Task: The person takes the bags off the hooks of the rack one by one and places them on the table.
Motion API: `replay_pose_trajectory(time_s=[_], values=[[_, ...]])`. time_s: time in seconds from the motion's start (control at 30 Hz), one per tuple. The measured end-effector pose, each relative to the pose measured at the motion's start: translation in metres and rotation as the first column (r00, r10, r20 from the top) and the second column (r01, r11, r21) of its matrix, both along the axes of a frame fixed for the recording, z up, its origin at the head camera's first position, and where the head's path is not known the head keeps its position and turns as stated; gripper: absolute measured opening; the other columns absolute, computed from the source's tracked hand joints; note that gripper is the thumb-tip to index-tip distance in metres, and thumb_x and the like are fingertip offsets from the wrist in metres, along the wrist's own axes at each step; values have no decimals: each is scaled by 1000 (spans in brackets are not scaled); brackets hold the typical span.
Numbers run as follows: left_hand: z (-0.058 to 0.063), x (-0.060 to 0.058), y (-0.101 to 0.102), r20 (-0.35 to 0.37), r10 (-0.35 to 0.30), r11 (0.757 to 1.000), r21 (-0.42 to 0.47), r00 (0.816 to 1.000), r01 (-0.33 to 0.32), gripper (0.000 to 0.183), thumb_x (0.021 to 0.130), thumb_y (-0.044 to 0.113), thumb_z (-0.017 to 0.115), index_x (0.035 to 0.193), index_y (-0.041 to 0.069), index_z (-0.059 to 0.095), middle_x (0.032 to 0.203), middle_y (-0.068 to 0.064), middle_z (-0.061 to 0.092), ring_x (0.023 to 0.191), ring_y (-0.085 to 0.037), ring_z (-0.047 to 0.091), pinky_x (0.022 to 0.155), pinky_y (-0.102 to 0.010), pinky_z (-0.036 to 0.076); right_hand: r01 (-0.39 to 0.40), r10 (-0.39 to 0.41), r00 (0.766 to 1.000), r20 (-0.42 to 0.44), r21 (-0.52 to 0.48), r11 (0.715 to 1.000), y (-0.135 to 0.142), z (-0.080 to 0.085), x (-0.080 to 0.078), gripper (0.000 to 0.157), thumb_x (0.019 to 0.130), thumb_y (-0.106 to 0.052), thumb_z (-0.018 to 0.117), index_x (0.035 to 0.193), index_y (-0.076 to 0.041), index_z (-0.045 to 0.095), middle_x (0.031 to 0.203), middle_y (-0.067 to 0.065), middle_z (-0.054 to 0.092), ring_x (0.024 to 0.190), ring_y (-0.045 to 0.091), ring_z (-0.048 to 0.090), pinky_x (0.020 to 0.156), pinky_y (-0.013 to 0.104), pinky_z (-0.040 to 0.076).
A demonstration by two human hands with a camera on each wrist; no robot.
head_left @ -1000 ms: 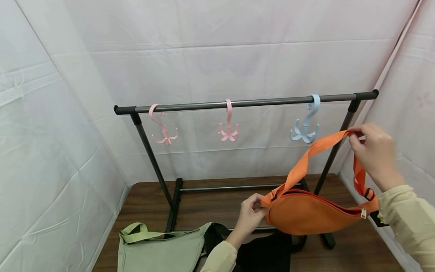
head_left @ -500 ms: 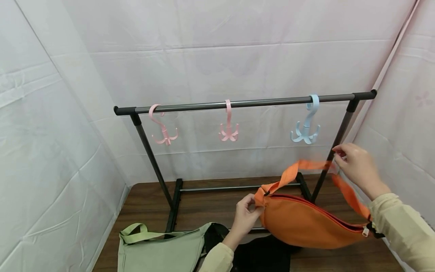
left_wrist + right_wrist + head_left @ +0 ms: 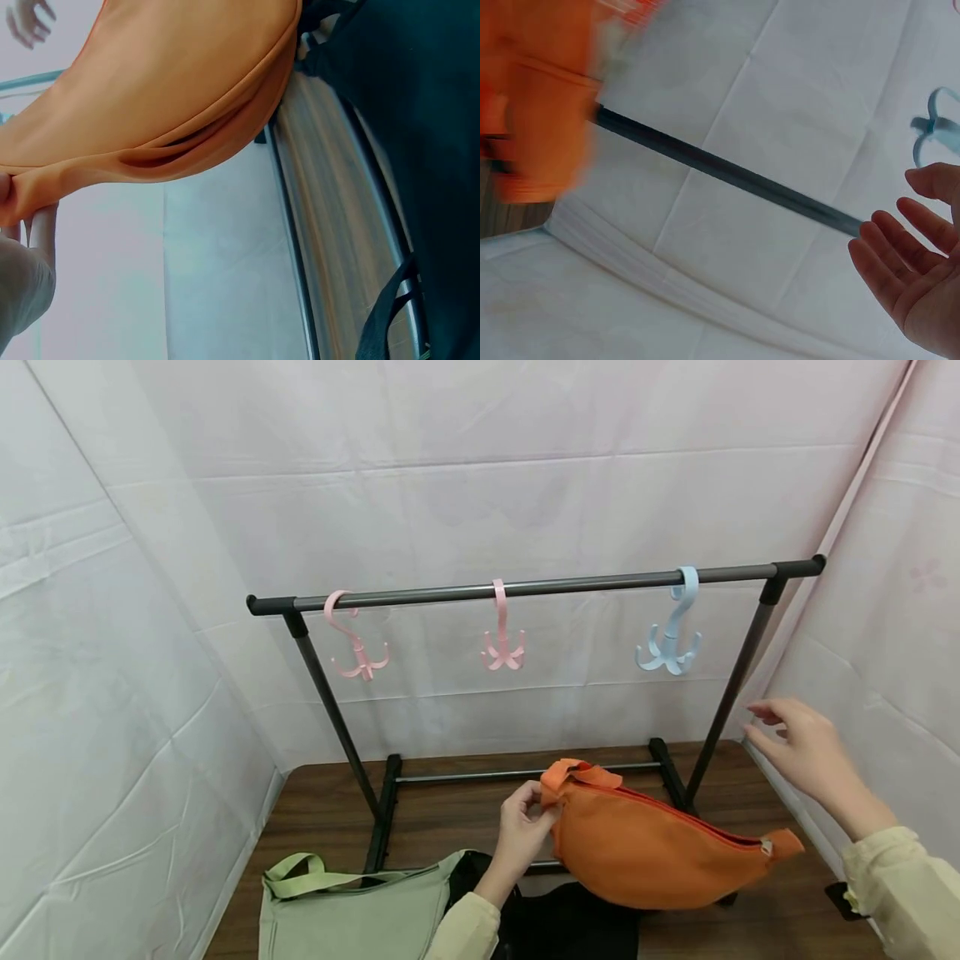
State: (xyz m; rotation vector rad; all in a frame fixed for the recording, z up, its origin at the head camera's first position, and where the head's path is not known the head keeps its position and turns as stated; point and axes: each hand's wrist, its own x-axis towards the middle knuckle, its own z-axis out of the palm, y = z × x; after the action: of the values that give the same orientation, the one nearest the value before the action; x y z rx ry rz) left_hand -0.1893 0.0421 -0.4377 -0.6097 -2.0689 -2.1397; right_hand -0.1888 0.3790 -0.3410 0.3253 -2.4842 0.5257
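Note:
An orange waist bag [image 3: 660, 852] with a red-edged zip hangs above the table in the head view. My left hand [image 3: 519, 831] pinches its left end, where the orange strap joins; the left wrist view shows fingers and thumb on that corner [image 3: 34, 195]. Most of the strap has dropped behind the bag, out of sight. Off to the right, my right hand [image 3: 806, 756] holds nothing, its fingers loosely spread and apart from the bag; the right wrist view shows the bare palm [image 3: 922, 277].
A dark metal rack [image 3: 585, 585] bears two pink hooks [image 3: 502, 635] and a blue hook [image 3: 670, 639]. On the wooden table [image 3: 450, 810] lie a green bag [image 3: 352, 914] and a black bag [image 3: 570, 922]. White cloth walls surround the rack.
My right hand has let go of the orange strap and moved down. The strap has fallen behind the bag. My left hand, still pinching the bag's end, has shifted slightly left.

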Motion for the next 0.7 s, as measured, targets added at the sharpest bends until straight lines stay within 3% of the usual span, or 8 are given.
replay_pose_trajectory(time_s=[0.13, 0.2, 0.37, 0.5, 0.57, 0.6, 0.67, 0.7], values=[[6, -4, -5, -34, 67, 998, 21, 997, -67, 7, 80, -8, 59, 87, -8, 59, 81, -21, 58, 74, -5, 52, 54, -15, 44, 12, -9, 1000, 28, -105, 994, 12, -10, 10, 26, 82, -5, 64, 105, 6, 59, 98, 23, 59, 86, -6, 47, 66, 6, 41], [10, -7, -7, -57, 100, 995, 23, 993, -99, 7, 80, -9, 59, 87, -8, 59, 80, -21, 58, 74, -5, 52, 53, -15, 44, 26, -18, 999, 49, -169, 985, 17, -19, 14, 26, 83, -6, 62, 106, 7, 59, 98, 25, 59, 84, -18, 38, 65, -2, 35], [18, -14, -11, -102, 162, 986, 61, 982, -156, 7, 79, -10, 59, 85, -9, 58, 80, -21, 59, 72, -6, 53, 54, -15, 44, 77, -60, 996, 65, -288, 954, 20, -51, 18, 27, 85, -5, 60, 107, 9, 57, 97, 22, 60, 83, -22, 39, 66, -2, 37], [23, -19, -12, -117, 183, 978, 124, 976, -169, 8, 78, -12, 58, 86, -12, 56, 80, -25, 57, 71, -6, 52, 56, -16, 45, 86, -75, 996, 41, -436, 896, 17, -83, 20, 22, 82, -2, 62, 104, 1, 58, 90, -10, 60, 79, -17, 46, 66, 1, 39], [26, -20, -13, -114, 192, 972, 158, 975, -173, 9, 78, -13, 58, 86, -13, 56, 80, -25, 57, 72, -7, 52, 56, -16, 45, 39, -25, 999, 33, -532, 846, 13, -98, 20, 24, 81, 2, 62, 103, -6, 58, 87, -23, 56, 77, -15, 51, 66, 2, 41], [27, -21, -13, -111, 197, 969, 172, 974, -176, 9, 78, -14, 58, 86, -14, 55, 80, -24, 57, 73, -7, 53, 56, -16, 46, -9, 38, 999, 36, -601, 799, 11, -105, 19, 26, 82, 4, 60, 104, -10, 56, 87, -25, 56, 76, -12, 53, 66, 4, 42], [30, -22, -14, -108, 206, 965, 185, 973, -184, 9, 78, -14, 58, 86, -14, 55, 81, -22, 57, 74, -7, 53, 57, -16, 46, -107, 194, 980, 35, -731, 674, 6, -117, 18, 33, 84, 7, 57, 107, -16, 53, 91, -22, 58, 79, -8, 57, 68, 7, 45], [31, -22, -15, -107, 210, 965, 185, 972, -188, 9, 78, -13, 58, 86, -14, 55, 81, -21, 58, 75, -7, 53, 57, -16, 46, -145, 272, 962, 27, -794, 591, 4, -121, 17, 34, 85, 8, 54, 109, -17, 52, 92, -19, 60, 80, -6, 59, 69, 10, 47]])
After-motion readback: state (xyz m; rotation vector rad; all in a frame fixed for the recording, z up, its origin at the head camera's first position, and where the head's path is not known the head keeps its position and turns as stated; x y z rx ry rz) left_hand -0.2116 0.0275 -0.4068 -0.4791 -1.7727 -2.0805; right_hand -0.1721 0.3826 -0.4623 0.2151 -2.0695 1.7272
